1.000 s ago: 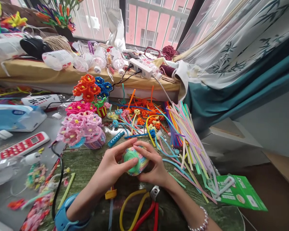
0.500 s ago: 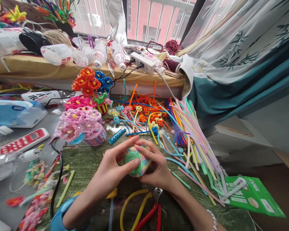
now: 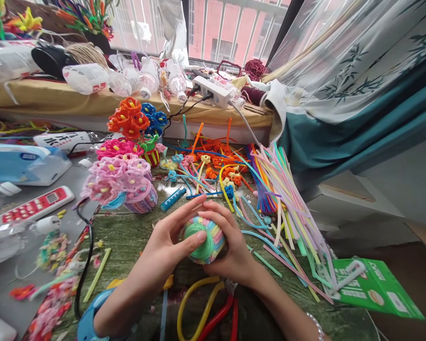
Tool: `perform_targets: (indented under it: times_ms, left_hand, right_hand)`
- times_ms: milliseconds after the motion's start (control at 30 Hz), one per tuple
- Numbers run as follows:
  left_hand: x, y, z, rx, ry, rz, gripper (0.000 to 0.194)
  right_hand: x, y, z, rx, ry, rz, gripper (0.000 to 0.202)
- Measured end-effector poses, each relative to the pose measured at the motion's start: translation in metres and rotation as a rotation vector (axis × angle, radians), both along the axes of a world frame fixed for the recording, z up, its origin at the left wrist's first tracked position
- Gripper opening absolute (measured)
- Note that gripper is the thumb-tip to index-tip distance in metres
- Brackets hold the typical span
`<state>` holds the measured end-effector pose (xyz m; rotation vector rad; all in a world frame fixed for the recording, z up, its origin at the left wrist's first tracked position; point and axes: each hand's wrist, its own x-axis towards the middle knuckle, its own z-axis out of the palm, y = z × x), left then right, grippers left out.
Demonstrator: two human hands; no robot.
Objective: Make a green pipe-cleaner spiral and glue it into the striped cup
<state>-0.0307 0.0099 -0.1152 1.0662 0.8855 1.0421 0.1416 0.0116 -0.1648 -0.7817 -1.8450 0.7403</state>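
Between both hands is a small round pot [image 3: 216,237] wrapped in pastel pink, yellow and blue fuzzy stems, tilted so its green coiled end faces the camera. My left hand [image 3: 173,237] curves round its left side, the thumb pressed on the green coil. My right hand [image 3: 232,241] wraps the right side, fingers over the top and thumb beneath. The fingertips of the two hands nearly meet above the pot. Just below lie pliers with red handles [image 3: 220,322] and a tool with yellow handles [image 3: 199,303]. A teal lighter [image 3: 173,199] rests beyond my left hand.
Fuzzy-stem flower pots [image 3: 119,177] stand at the left back. A bundle of pastel stems [image 3: 291,203] spreads on the right beside a green packet [image 3: 379,289]. A black cable [image 3: 88,255], a red-and-white remote [image 3: 39,206] and bottles lie left. A power strip [image 3: 211,92] sits on the sill.
The pot has turned slightly in my hands, showing more of its striped side. My right hand has shifted its fingers and now covers more of the pliers' metal head.
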Motion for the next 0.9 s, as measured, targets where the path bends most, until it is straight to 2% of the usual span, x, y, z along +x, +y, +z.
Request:
perform_targets:
  times_ms: [200, 500, 900]
  left_hand:
    - [0.005, -0.004, -0.002, -0.017, -0.041, 0.035, 0.055]
    - [0.008, -0.008, -0.002, 0.021, -0.055, 0.014, 0.049]
    - [0.012, -0.013, -0.002, -0.001, -0.052, 0.046, 0.05]
  right_hand:
    - [-0.004, -0.003, -0.002, 0.026, 0.008, -0.031, 0.085]
    - [-0.008, -0.004, -0.004, 0.042, 0.035, -0.102, 0.072]
    - [-0.015, -0.011, -0.011, 0.067, 0.11, -0.09, 0.074]
